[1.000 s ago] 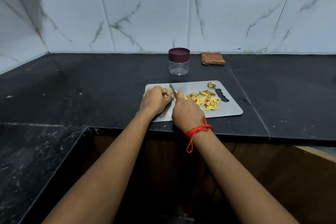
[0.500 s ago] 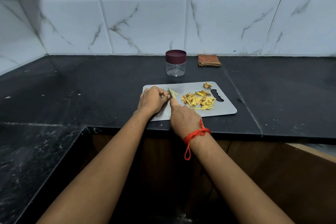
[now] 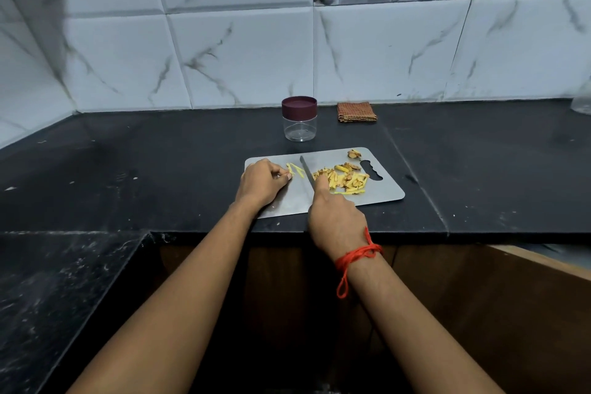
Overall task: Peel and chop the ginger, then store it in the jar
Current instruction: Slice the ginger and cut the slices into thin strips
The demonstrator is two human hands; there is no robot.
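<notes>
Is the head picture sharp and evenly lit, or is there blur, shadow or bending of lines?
Head view: dim, bluish light; the ginger pile on the cutting board is fairly sharp; wall tiles bow from the wide lens; the near cabinet lies in shadow.

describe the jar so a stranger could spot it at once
On the black counter, look behind the grey cutting board, near the tiled wall. The jar stands left of a folded brown cloth: clear, empty, upright, with a maroon lid.

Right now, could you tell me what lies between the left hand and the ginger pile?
In the head view, the knife blade and a few ginger strips.
</notes>
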